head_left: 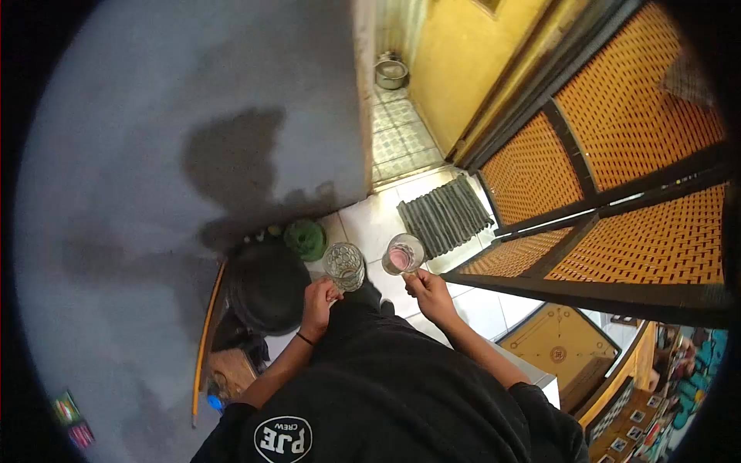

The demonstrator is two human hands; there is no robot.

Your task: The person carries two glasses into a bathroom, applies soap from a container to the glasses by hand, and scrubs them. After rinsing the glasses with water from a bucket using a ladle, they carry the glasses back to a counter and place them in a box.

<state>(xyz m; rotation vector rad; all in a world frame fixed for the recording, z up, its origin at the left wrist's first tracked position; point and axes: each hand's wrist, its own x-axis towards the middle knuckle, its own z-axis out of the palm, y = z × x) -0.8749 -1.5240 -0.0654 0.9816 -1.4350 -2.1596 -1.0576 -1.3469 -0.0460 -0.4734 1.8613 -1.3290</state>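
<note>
The left hand [316, 310] is holding a patterned glass mug [343, 266], its fingers curling closed at the near side, seemingly around a handle. The right hand [429, 293] is gripping a second glass mug [404, 255] the same way, its fingers pinching nearly shut; something pink is showing inside. Exactly how the fingers are wrapping each handle, I cannot tell.

Both mugs are hanging apart above the tiled floor [370, 222], in front of the body. In this view the right one is appearing just beside the near left edge of the ribbed mat [445, 216], while the left one is showing near a green round object [306, 239] and a large black round object [266, 289].

The glass is looking stiff, fairly heavy for its size and breakable, probably slippery if wet. The handles are offering the best hold, with the fingers staying off the rims; the pink contents, if liquid, are calling for a level mug.
</note>
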